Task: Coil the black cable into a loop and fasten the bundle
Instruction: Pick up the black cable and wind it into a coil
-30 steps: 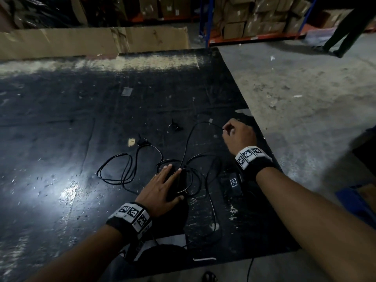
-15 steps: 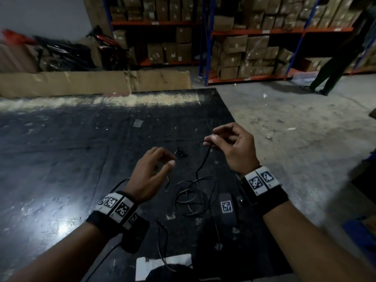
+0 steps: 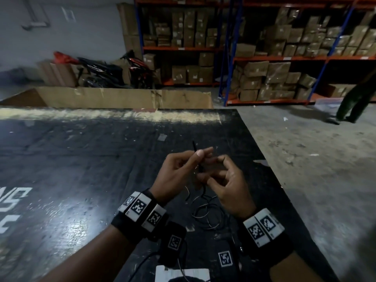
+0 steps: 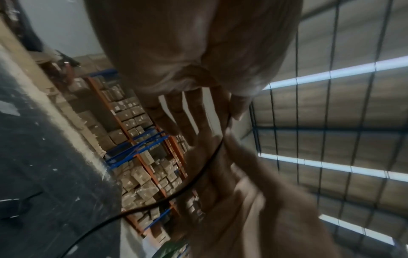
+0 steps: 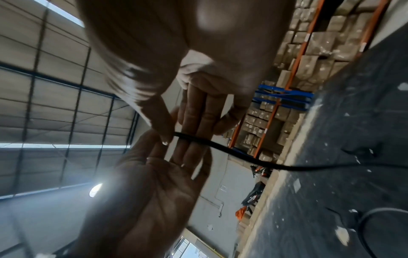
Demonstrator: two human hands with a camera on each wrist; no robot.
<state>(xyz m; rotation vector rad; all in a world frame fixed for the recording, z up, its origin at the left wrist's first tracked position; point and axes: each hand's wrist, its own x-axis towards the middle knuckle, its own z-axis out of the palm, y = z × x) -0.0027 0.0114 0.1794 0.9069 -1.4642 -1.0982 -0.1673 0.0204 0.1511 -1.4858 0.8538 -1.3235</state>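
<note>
A thin black cable [image 3: 200, 171] rises between my two hands, its free end [image 3: 194, 146] sticking up above them. In the head view my left hand [image 3: 200, 154] pinches it between thumb and forefinger; the left wrist view shows the cable [image 4: 206, 167] leaving the thumb and curving down. My right hand [image 3: 213, 171] is close beside, thumb and fingers curled on the same strand; the cable [image 5: 220, 148] runs off from the thumb tip. The rest of the cable lies in loose loops [image 3: 205, 212] on the black mat [image 3: 81, 159] below the hands.
A black device with a square tag [image 3: 174, 243] and a second tagged block [image 3: 224, 259] lie near my wrists, with white paper [image 3: 183, 273] at the near edge. Cardboard [image 3: 122, 97] borders the mat's far side. Concrete floor [image 3: 305, 169], shelving with boxes and a standing person [image 3: 354, 102] lie beyond.
Both hands rose off the mat. The right hand lifted the cable end; the left hand left the pile of loops and took hold of the strand beside the right.
</note>
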